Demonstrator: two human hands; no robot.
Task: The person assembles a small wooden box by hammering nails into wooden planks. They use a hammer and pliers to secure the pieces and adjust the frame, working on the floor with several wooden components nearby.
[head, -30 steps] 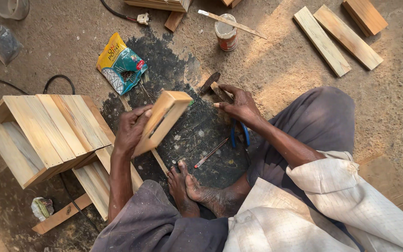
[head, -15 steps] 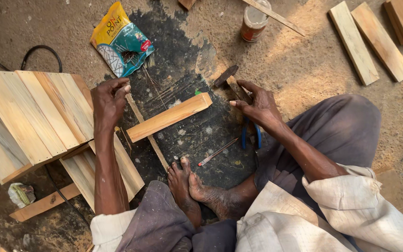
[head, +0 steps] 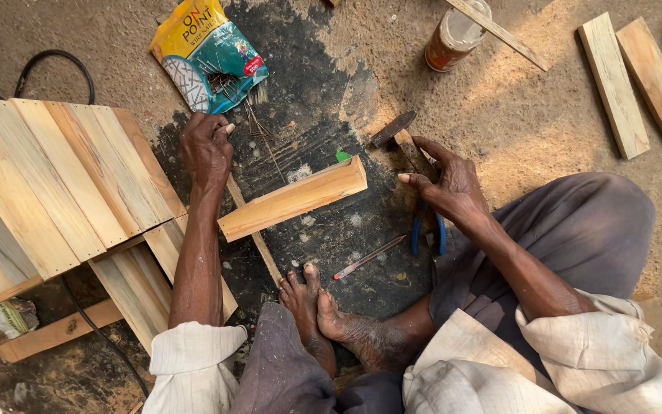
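Note:
My left hand (head: 207,149) lies knuckles-up, fingers curled, on the dark ground beside loose thin nails (head: 258,123) spilling from a yellow and teal bag (head: 207,54). What its fingers hold is hidden. My right hand (head: 450,184) grips the wooden handle of a hammer (head: 394,130), whose head rests on the ground. Between the hands lies a small L-shaped wooden piece (head: 293,198), with neither hand on it. My bare feet (head: 323,314) sit just below it.
A slatted wooden box (head: 63,184) lies at the left with loose boards (head: 139,284) under it. Blue-handled pliers (head: 428,230) and a red pencil (head: 369,257) lie near my right wrist. A tin can (head: 453,34) with a stick across it and several planks (head: 614,84) are at the top right.
My left hand has let go of the L-shaped wooden piece and moved up to the nails by the bag. The piece now lies flat. The right hand stays on the hammer.

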